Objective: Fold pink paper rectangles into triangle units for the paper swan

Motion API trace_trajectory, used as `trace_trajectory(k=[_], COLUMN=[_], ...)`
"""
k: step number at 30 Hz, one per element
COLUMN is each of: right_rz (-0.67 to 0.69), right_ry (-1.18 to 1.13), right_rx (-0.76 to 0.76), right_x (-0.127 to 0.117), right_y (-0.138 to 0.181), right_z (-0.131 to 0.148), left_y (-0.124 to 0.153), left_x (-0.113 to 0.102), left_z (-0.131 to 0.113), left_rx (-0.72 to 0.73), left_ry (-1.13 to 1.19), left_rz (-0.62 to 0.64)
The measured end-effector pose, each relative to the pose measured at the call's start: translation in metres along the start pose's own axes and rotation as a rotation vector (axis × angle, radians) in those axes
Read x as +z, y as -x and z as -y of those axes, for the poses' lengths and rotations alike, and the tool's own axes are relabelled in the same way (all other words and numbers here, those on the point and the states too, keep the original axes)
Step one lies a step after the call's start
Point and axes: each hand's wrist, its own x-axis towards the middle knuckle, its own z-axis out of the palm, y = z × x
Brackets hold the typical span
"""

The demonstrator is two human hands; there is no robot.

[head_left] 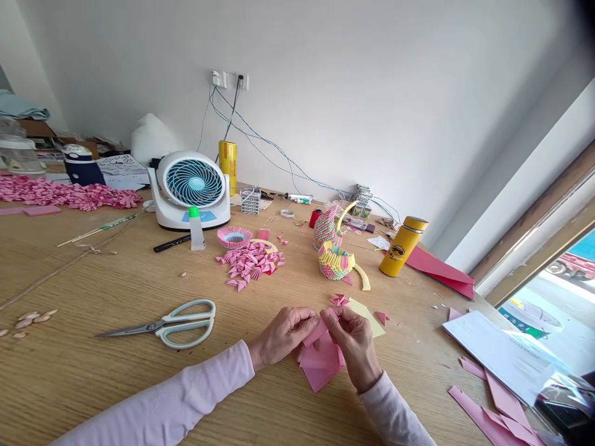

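A small piece of pink paper (315, 334) is pinched between my left hand (290, 331) and my right hand (353, 337), near the front of the table. Both hands are closed, thumbs against fingers, and part of the paper is hidden by them. Below them lie loose pink paper sheets (320, 365) on the wood. Just beyond my right hand are a pale yellow paper sheet (367, 314) and a few folded pink triangles (339, 300). To the left of my left hand, scissors (186, 323) with pale handles rest on the table.
Behind stand a white fan (193, 183), a glue bottle (196, 230), a pile of folded pink pieces (251, 260), yellow folded-paper baskets (335, 260) and a yellow thermos (403, 246). White papers (497, 353) and pink strips (493, 409) lie at the right edge. Seeds (35, 319) are at left.
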Motion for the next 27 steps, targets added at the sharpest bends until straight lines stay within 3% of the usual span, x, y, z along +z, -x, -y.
trace_trajectory(k=[5,8,11,16,21,27], right_rz=[-0.2,-0.262,-0.157,-0.053,0.084,0.052], right_ry=[-0.134,-0.119,-0.008,0.095,0.152,0.118], right_rx=[-0.035,-0.062,-0.078,-0.105,-0.079,-0.034], right_x=[-0.015,-0.02,-0.013,0.003,-0.003,-0.009], right_y=[-0.006,-0.007,-0.002,0.003,0.001,-0.001], right_z=[0.006,0.006,0.004,0.001,-0.001,-0.001], left_y=[0.001,0.002,0.002,0.0,-0.001,-0.001], left_x=[-0.002,-0.003,-0.001,0.001,0.0,-0.002], left_z=[0.005,0.004,-0.002,0.0,0.007,0.008], left_rx=[-0.015,0.02,0.092,0.164,0.152,0.108], left_ry=[-0.04,-0.071,-0.143,-0.244,-0.289,-0.278], left_rz=[-0.023,-0.148,-0.269,-0.179,-0.137,-0.119])
